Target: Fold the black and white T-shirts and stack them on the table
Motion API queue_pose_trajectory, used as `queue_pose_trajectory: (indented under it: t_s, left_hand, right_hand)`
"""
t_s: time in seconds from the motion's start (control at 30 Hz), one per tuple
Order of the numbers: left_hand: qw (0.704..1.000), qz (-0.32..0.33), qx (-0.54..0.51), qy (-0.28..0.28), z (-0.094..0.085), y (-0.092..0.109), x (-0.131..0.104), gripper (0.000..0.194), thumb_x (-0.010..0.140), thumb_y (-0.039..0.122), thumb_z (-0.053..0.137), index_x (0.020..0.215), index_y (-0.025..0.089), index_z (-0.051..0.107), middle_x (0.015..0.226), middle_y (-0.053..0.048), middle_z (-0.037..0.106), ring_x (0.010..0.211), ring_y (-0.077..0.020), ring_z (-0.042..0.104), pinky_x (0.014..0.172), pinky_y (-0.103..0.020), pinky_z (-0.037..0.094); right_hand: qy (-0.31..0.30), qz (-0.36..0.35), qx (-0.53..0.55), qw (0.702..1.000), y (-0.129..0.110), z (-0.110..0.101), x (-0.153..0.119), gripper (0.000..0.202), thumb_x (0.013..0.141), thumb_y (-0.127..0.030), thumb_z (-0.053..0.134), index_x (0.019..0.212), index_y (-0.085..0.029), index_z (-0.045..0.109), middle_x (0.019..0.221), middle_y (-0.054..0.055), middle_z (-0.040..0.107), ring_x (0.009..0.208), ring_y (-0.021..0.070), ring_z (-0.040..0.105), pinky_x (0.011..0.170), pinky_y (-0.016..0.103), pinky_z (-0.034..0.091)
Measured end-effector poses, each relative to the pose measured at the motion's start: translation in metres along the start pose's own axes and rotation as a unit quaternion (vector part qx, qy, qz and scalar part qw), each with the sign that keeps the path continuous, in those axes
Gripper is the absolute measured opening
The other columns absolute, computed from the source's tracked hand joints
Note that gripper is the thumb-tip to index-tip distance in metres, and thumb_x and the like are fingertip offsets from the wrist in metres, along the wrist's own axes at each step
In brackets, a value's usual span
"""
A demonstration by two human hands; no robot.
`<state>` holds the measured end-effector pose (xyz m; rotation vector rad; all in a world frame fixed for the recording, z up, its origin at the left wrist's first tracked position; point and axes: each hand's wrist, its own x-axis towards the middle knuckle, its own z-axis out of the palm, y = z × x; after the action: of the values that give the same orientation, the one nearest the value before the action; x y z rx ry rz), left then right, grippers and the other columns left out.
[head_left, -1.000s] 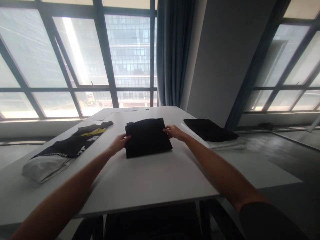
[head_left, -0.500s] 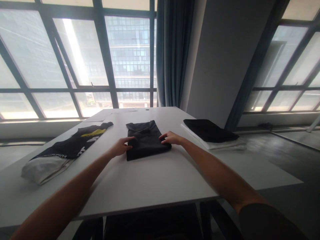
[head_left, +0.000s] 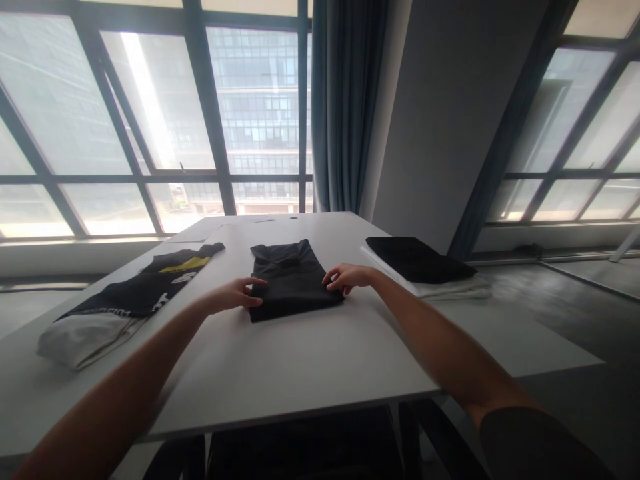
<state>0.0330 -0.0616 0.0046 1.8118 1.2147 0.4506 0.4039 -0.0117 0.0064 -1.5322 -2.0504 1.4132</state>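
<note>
A black T-shirt (head_left: 287, 288), folded into a compact rectangle, lies in the middle of the white table (head_left: 300, 360). Its collar end points away from me, and a thick fold runs along the near side. At the left edge my left hand (head_left: 234, 295) touches the cloth, thumb and forefinger apart. On the opposite edge my right hand (head_left: 350, 277) is closed in a pinch on the fabric, its other fingers bent beside the shirt.
To the left lies a black garment (head_left: 127, 287) with yellow and white print over a light grey one (head_left: 83, 340). A folded black garment (head_left: 420, 259) rests on white cloth (head_left: 450, 289) at the right. Part of a chair (head_left: 300, 447) shows below the table's near edge.
My left hand has shifted slightly down and left along the shirt's edge. The right hand has moved slightly right, its fingers more bent. The shirt stays in place.
</note>
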Motion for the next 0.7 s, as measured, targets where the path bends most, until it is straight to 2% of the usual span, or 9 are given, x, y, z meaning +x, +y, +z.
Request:
queue_pose_trajectory:
  t_s: [0.07,0.17,0.3,0.37,0.47,0.53,0.6,0.7]
  left_hand:
    - [1.0,-0.009,0.006,0.004,0.001,-0.001,0.001,0.081,0.062,0.045,0.083,0.133,0.017,0.058,0.075,0.0,0.066,0.074,-0.0204,0.065,0.072,-0.034,0.052]
    - [0.999,-0.015,-0.002,0.028,0.003,-0.009,0.01,0.071,0.058,0.042,0.084,0.121,0.017,0.066,0.067,0.002,0.061,0.066,-0.0182,0.062,0.065,-0.032,0.05]
    - [0.991,0.007,-0.021,0.128,0.007,-0.018,0.022,0.057,0.058,0.043,0.081,0.106,0.016,0.068,0.072,0.001,0.062,0.061,-0.0143,0.057,0.058,-0.029,0.048]
    - [0.983,0.016,-0.007,0.183,0.01,-0.019,0.026,0.05,0.064,0.044,0.076,0.105,0.018,0.068,0.078,-0.001,0.064,0.06,-0.0132,0.055,0.057,-0.028,0.047]
    - [0.961,0.018,0.062,0.269,0.014,-0.017,0.028,0.036,0.073,0.039,0.068,0.103,0.02,0.07,0.085,-0.004,0.067,0.064,-0.0142,0.057,0.06,-0.028,0.047]
    - [0.947,0.018,0.103,0.305,0.015,-0.017,0.028,0.032,0.075,0.036,0.066,0.102,0.02,0.071,0.085,-0.004,0.068,0.068,-0.0155,0.059,0.065,-0.029,0.047]
    - [0.955,0.009,0.101,0.28,0.012,-0.017,0.027,0.037,0.073,0.039,0.069,0.104,0.019,0.071,0.081,-0.004,0.068,0.067,-0.0156,0.058,0.064,-0.029,0.047]
    - [0.981,-0.021,0.044,0.186,0.005,-0.019,0.024,0.058,0.063,0.048,0.077,0.113,0.018,0.068,0.073,-0.001,0.066,0.061,-0.0151,0.056,0.057,-0.028,0.045]
  right_hand:
    - [-0.011,0.0,0.033,0.999,0.0,-0.002,-0.002,0.047,0.063,-0.035,0.089,0.1,-0.016,0.067,0.073,-0.002,0.06,0.058,0.0076,0.057,0.057,0.02,0.053]
    - [-0.014,0.002,0.067,0.998,-0.001,-0.002,-0.004,0.039,0.066,-0.03,0.088,0.093,-0.015,0.063,0.074,-0.003,0.06,0.057,0.0064,0.056,0.059,0.021,0.055]
    - [-0.012,0.023,0.044,0.999,-0.002,0.003,-0.001,0.031,0.071,-0.028,0.084,0.087,-0.015,0.06,0.069,-0.005,0.055,0.055,0.0065,0.055,0.057,0.022,0.056]
    - [0.013,0.016,0.032,0.999,-0.002,0.008,0.004,0.028,0.075,-0.027,0.082,0.087,-0.015,0.06,0.069,-0.004,0.054,0.054,0.0066,0.054,0.056,0.023,0.057]
    - [0.092,-0.004,0.021,0.996,-0.004,0.016,0.01,0.018,0.082,-0.022,0.075,0.087,-0.015,0.059,0.073,-0.003,0.053,0.053,0.0065,0.053,0.053,0.024,0.057]
    - [0.134,-0.013,0.015,0.991,-0.005,0.02,0.013,0.013,0.085,-0.019,0.071,0.088,-0.015,0.059,0.075,-0.002,0.053,0.054,0.0066,0.054,0.051,0.023,0.057]
    - [0.134,-0.014,0.014,0.991,-0.006,0.021,0.012,0.013,0.085,-0.018,0.071,0.088,-0.015,0.059,0.077,-0.002,0.055,0.054,0.0068,0.055,0.05,0.022,0.056]
    - [0.061,-0.002,0.027,0.998,-0.007,0.017,0.005,0.021,0.081,-0.022,0.076,0.092,-0.015,0.059,0.078,-0.001,0.059,0.055,0.0084,0.058,0.052,0.023,0.057]
